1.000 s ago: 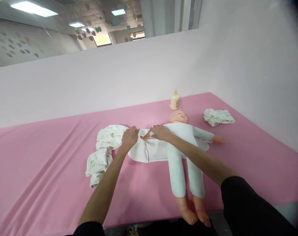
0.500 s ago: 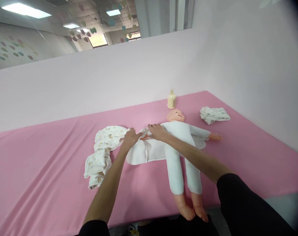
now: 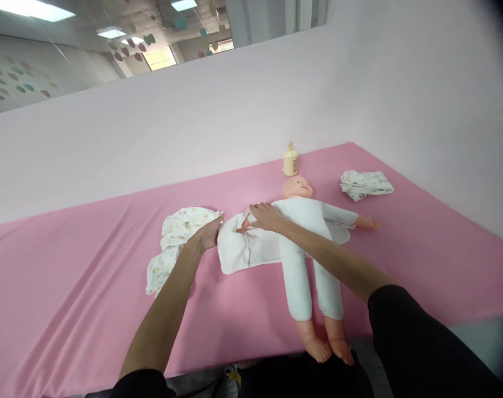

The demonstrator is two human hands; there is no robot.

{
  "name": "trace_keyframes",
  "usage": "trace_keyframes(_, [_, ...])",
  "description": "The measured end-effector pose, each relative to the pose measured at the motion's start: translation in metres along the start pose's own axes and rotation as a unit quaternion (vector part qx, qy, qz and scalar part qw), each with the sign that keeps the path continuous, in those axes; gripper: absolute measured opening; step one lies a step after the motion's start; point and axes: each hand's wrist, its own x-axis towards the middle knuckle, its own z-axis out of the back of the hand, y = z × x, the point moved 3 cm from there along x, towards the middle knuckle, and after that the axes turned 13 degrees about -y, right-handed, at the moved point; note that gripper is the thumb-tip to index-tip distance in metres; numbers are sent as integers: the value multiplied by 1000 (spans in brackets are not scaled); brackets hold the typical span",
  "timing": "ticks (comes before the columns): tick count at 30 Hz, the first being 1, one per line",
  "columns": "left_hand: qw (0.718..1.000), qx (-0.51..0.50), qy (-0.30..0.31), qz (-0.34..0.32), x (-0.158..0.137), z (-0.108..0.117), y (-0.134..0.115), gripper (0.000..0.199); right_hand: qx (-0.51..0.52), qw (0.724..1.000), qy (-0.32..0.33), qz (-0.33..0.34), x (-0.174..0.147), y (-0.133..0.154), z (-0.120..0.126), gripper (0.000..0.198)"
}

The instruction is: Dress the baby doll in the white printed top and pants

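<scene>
A baby doll (image 3: 303, 221) with a white cloth body lies on its back on the pink-covered table, its feet towards me. A white baby garment (image 3: 262, 246) is spread beneath its torso, and a sleeve stretches out to the left. My left hand (image 3: 210, 233) is closed at the outer end of that sleeve, its fingertips partly hidden by the cloth. My right hand (image 3: 267, 216) is wrapped over the doll's arm near the wrist. Between my hands, the doll's small hand (image 3: 243, 225) shows at the sleeve's opening.
Patterned baby clothes (image 3: 185, 226) lie left of the white garment, partly behind my left forearm. At the back stands a cream pump bottle (image 3: 291, 161). A folded patterned cloth (image 3: 365, 184) lies to the right. White walls (image 3: 152, 138) border the pink table cover (image 3: 110, 265).
My left hand has moved left, away from the doll's hand, and the sleeve end has spread out towards it. My right hand stays at the doll's arm.
</scene>
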Motion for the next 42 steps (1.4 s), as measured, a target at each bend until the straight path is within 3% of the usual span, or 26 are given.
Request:
trace_keyframes(2, [999, -13, 5, 39, 3, -8, 3, 43, -1, 1000, 2, 3, 0, 0, -1, 39])
trace_keyframes(4, [999, -16, -21, 29, 7, -11, 3, 34, -2, 1000, 3, 5, 0, 0, -2, 38])
trace_keyframes(8, [992, -14, -111, -66, 6, -9, -6, 16, 1, 1000, 8, 7, -1, 0, -5, 37])
trace_keyframes(11, [972, 4, -178, -152, -9, -13, -18, 18, 2, 1000, 7, -6, 0, 1, -4, 43])
trace_keyframes(13, [952, 62, -197, -224, -25, -21, -27, 21, 5, 1000, 6, -19, 1, 0, -1, 53])
trace_keyframes(16, [891, 218, -199, -345, -45, -31, -37, 18, 19, 999, 14, -31, 3, -2, 2, 64])
trace_keyframes(17, [872, 263, -198, -362, -49, -31, -39, 16, 22, 999, 15, -32, 4, -3, 3, 63])
trace_keyframes(19, [862, 304, -199, -354, -53, -24, -39, 14, 23, 999, 11, -32, 5, -4, 5, 58])
trace_keyframes(23, [908, 251, -164, -292, -60, -17, -36, 23, 21, 999, -3, -40, 6, -3, 4, 56])
trace_keyframes(26, [938, 183, -122, -268, -70, -38, -34, 29, 16, 998, -13, -53, 6, -1, -1, 58])
trace_keyframes(30, [942, 117, -103, -299, -79, -69, -34, 30, 45, 998, -21, -25, 6, -11, -3, 69])
trace_keyframes(34, [959, 66, -53, -272, -79, -77, -27, 36, 60, 997, -5, 40, 13, -26, 3, 31])
trace_keyframes(38, [967, 45, -42, -249, -78, -77, -15, 38, 34, 997, 7, 64, 21, -37, 13, 26])
trace_keyframes(42, [959, 107, -49, -258, -87, -90, 2, 32, -7, 998, 6, 64, 22, -50, 17, 29])
